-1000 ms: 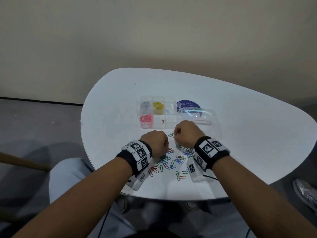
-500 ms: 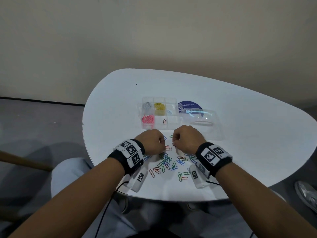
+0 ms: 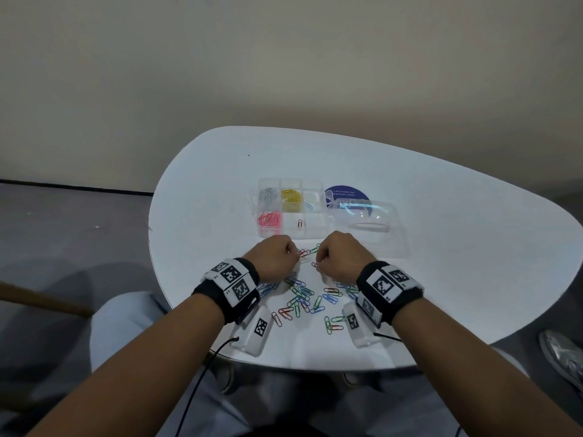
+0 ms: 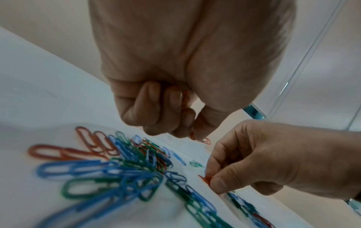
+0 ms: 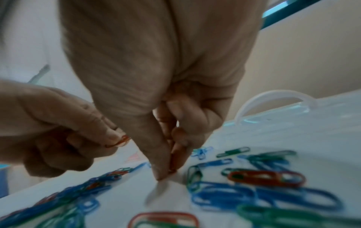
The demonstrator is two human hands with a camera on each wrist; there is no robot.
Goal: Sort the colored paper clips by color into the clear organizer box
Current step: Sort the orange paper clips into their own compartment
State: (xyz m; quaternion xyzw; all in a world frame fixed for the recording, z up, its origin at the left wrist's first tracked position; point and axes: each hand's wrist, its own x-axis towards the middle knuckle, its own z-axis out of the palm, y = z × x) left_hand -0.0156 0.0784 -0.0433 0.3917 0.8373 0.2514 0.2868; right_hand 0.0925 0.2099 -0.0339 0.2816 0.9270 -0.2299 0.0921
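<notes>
The clear organizer box point(image 3: 315, 230) stands at mid-table with silver, yellow and pink clips in separate cells and one red clip point(image 3: 300, 223) in the front middle cell. Loose red, blue and green paper clips point(image 3: 303, 299) lie scattered near me. Just in front of the box, my left hand point(image 3: 295, 253) has its fingers curled round red clips point(image 4: 184, 98) and pinches another point(image 5: 119, 141). My right hand point(image 3: 318, 261) is beside it, thumb and forefinger pinching a red clip point(image 5: 172, 169) down at the table top.
The box's clear lid point(image 3: 372, 230) lies open to the right, partly over a round blue sticker point(image 3: 345, 192). The white table point(image 3: 457, 234) has a rounded near edge by my wrists. A shoe point(image 3: 564, 354) shows on the floor at the right.
My left hand has lifted off the clip pile and moved a little forward with red clips. My right hand has come back slightly and pinches a red clip on the table.
</notes>
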